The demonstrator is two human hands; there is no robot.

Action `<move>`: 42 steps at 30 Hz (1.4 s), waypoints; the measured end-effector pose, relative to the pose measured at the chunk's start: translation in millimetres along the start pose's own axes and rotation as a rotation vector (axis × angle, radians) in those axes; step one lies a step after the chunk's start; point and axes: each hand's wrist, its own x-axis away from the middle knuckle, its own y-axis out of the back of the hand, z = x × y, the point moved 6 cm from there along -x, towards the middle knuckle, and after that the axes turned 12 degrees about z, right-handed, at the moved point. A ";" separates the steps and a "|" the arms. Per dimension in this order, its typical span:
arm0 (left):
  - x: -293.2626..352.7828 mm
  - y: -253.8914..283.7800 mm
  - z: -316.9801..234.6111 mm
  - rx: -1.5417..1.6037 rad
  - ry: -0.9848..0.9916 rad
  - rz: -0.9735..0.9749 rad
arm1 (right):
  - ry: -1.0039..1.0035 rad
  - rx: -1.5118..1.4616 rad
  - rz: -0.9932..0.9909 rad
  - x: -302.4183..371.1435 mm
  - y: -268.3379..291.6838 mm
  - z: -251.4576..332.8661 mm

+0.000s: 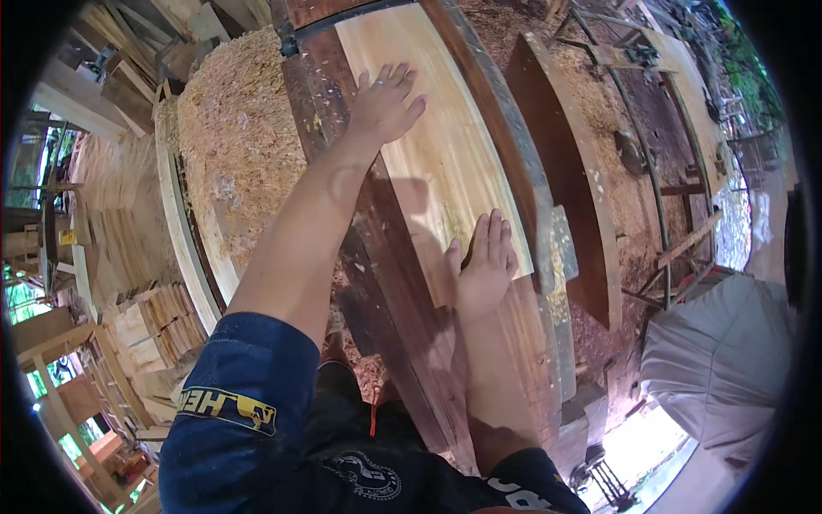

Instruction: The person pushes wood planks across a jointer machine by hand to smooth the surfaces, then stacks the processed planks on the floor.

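Observation:
A pale wooden board (441,154) lies lengthwise on a dark wooden workbench (402,283). Toward the board's far end my left hand (387,104) rests on its surface, fingers spread, palm down. Close to the near end, my right hand (486,265) lies on the board with its fingers stretched out and held side by side. Neither hand grips anything. Shadows of my arms fall across the wood between the two hands.
A large heap of wood shavings (235,128) is left of the bench. Right of it stands a brown wooden panel (565,171), with a metal frame (655,197) beyond. Stacked timber (150,330) lies at left, and a grey cover (719,360) drapes something at lower right.

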 end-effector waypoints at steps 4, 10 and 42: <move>-31.4 5.7 36.5 -0.004 -0.013 0.009 | 0.027 0.008 0.010 -41.6 -5.6 28.7; -44.3 11.3 34.9 0.033 -0.035 0.105 | 0.087 -0.026 -0.069 -55.8 2.5 33.1; -124.8 17.1 108.8 -0.041 -0.072 -0.096 | -0.029 -0.003 0.018 -145.2 -13.0 79.2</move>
